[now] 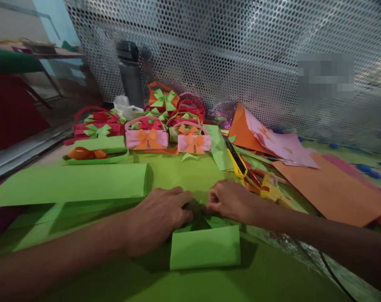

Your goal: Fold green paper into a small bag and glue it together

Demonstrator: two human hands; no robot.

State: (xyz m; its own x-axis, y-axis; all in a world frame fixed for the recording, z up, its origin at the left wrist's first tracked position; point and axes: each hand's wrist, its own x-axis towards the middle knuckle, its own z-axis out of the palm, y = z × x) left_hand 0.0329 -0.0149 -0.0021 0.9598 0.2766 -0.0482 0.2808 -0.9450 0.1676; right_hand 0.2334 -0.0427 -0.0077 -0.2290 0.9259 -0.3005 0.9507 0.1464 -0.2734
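Paper (205,251), green and folded, lies nearest on the green sheet (178,172). Left hand (157,216) and right hand (230,199) curl their fingers onto its far edge, pinching the fold between them. Beyond lie a yellow cutter (236,161), then pink paper baskets (146,134) with orange bows.

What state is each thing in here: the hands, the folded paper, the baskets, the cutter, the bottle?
Left hand: pressing down on the green paper, fingers curled.
Right hand: pinching the same paper's top edge.
Green paper: folded, lying flat.
Paper baskets: finished, upright, bows on.
Yellow cutter: lying flat, untouched.
Grey bottle: upright, capped.
Orange sheet: flat, unfolded.
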